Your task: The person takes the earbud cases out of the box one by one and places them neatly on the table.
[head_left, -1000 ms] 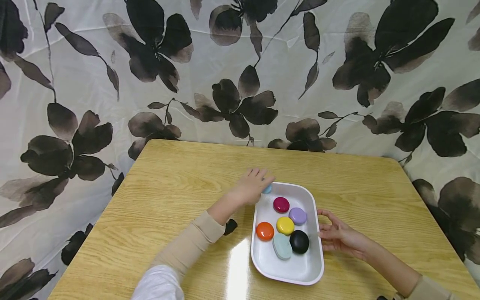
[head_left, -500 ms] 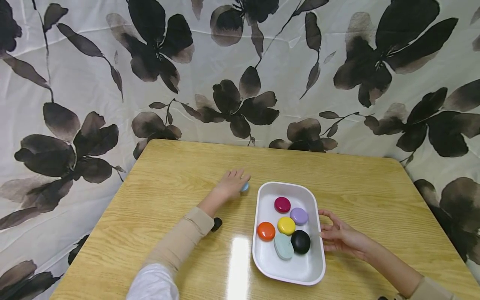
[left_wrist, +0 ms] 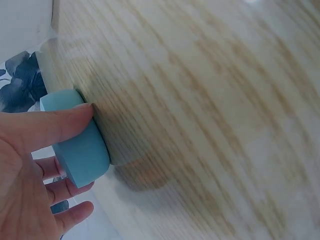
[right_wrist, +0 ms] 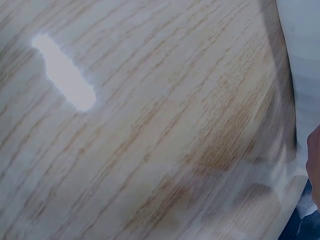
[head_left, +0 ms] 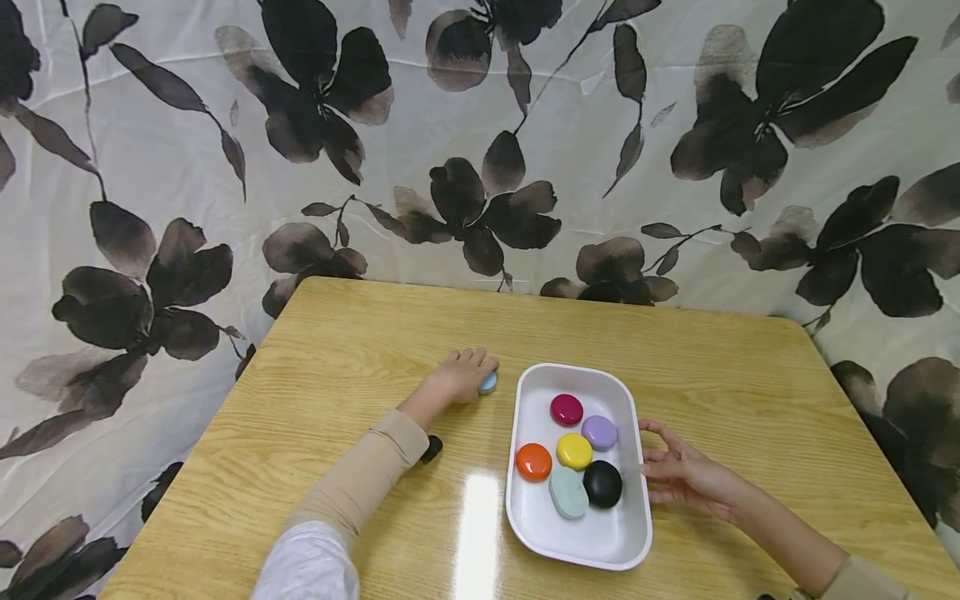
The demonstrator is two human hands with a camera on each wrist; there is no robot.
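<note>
On the wooden table (head_left: pixel 352 346), my left hand (head_left: pixel 452 380) pinches the blue piece (head_left: pixel 487 384), probably setting it down, so next I should release gently, and rightward come the white tray (head_left: pixel 577 542) with 6 pieces (head_left: pixel 574 452) and my spread right hand (head_left: pixel 682 477) at its edge.

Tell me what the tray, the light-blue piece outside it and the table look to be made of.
Tray: probably smooth plastic, given the even white and rounded, moulded-looking rim.
Light-blue piece: painted wood or plastic, can't tell which; its even, matte-looking surface shows no grain.
Table: wood or wood-look laminate; grain streaks show, and the bright reflection suggests gloss.
</note>
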